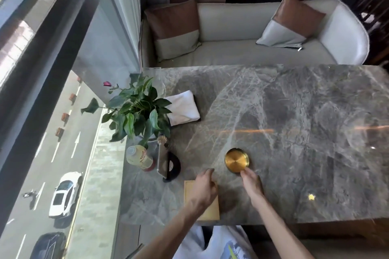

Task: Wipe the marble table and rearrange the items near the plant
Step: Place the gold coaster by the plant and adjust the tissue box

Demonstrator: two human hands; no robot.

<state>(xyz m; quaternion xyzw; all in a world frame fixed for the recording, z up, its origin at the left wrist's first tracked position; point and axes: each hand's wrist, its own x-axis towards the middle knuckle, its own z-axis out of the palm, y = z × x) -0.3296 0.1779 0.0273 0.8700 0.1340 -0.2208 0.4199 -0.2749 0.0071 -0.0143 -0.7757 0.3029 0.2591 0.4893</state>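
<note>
Right hand [251, 182]: fingertips touch the near rim of the brass disc [237, 160]; fingers loosely curled, not clamped round it.
Left hand [205, 189]: open and relaxed, palm down over the tan board [211, 212], gripping nothing.
Worktop [294, 111]: grey marble with pale veins, polished, catching an orange streak of light.
Brass disc: round, flat-topped, brushed gold metal, near the front edge.
Tan board: rectangular, matte, at the near edge.
Plant [136, 109]: glossy green leaves, window corner of the worktop.
White cloth [184, 107]: folded, soft, just behind the plant.
Bottle [140, 157]: clear plastic, in front of the plant.
Room: pale sofa [242, 48] with two-tone cushions opposite; window over a road on the left.
</note>
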